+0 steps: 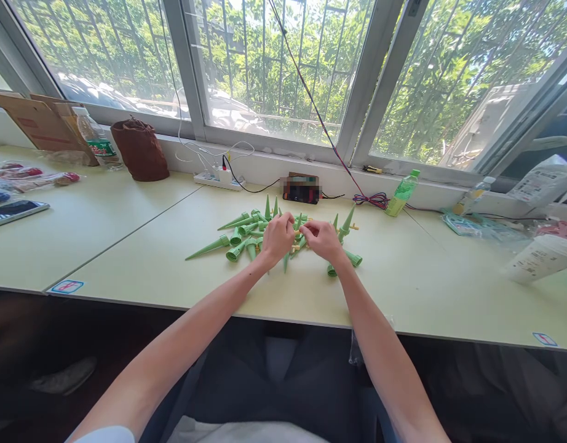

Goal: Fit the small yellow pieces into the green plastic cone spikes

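Note:
My left hand (278,237) is closed above a pile of green plant watering spikes (214,246); what lies inside its fingers is mostly hidden. Close beside it, my right hand (323,239) pinches at a small yellow valve (297,232) that shows between the two hands. Several spikes lie on the table to the left and under my hands, some with their round open ends facing me. To the right of my right hand, one spike (346,224) stands point up with a yellow valve on its side, and another spike (353,258) lies by my wrist.
Behind the pile sit a phone-like device (302,189) and a white power strip (219,178) with cables. A green bottle (402,194) stands at the back right. A brown drawstring bag (140,151) is at the back left, and a white cup (544,257) is far right.

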A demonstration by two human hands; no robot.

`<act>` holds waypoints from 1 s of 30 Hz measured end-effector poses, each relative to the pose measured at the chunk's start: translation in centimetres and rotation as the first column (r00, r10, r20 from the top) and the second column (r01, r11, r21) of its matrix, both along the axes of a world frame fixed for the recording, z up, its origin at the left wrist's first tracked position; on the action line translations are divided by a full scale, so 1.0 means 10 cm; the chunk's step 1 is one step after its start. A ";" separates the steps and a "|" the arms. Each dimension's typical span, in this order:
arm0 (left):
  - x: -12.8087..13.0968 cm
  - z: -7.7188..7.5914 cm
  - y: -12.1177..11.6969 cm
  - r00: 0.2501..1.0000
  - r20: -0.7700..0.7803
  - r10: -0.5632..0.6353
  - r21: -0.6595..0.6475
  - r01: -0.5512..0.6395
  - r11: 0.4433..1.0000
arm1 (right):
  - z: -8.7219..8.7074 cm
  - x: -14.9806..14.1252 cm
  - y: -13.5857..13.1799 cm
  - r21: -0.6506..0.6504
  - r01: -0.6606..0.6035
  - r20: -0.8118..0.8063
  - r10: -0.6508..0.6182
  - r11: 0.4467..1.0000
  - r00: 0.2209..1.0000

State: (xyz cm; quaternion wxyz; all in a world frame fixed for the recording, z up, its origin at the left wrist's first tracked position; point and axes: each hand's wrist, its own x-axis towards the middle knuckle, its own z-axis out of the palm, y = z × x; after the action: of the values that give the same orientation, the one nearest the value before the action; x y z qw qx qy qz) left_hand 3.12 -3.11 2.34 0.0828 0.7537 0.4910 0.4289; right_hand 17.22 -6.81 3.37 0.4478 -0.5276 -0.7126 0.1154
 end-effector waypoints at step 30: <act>0.01 -0.05 0.05 0.998 -0.008 -0.069 0.010 0.069 0.998 | -0.02 -0.01 0.00 -0.065 -0.046 0.020 0.048 0.997 0.999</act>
State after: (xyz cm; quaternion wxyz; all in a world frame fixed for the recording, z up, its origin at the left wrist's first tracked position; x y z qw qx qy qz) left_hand 3.26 -2.60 1.81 0.0917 0.7723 0.4628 0.4253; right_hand 17.15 -6.79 3.21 0.4200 -0.5261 -0.7255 0.1431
